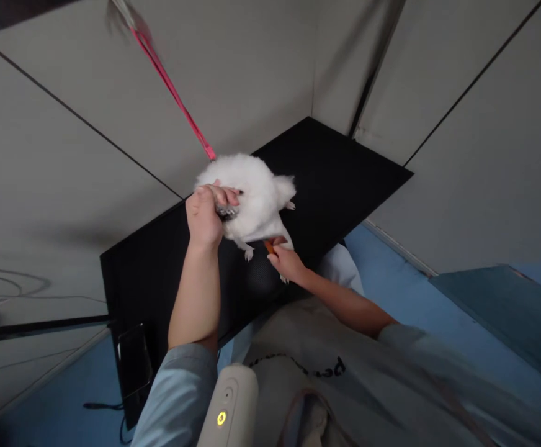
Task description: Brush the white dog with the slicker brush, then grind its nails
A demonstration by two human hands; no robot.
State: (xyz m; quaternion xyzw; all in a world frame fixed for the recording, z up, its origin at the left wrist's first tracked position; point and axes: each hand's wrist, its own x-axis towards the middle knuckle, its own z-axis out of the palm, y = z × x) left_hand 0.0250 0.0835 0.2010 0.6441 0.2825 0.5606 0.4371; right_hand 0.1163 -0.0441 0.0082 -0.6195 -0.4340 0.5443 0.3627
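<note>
A fluffy white dog [256, 195] stands on a black-topped table [335, 167], with paws and claws showing. My left hand [210, 211] is closed against the dog's left end, its fingers curled over the fur. Under those fingers shows a small grey, patterned patch that I cannot make out. On the near side, my right hand [288, 261] is wrapped round an orange-handled tool [269, 246], held against the fur of a leg. The tool's working end is mostly hidden. A pink leash [172, 90] runs from above down to the dog.
A phone-like dark slab [134, 357] lies at the table's left corner. A white device with a yellow light [228, 403] is close to my body. Grey wall panels [252, 74] stand behind the table, and the floor [391, 267] is blue. Cables [14, 282] hang at the left.
</note>
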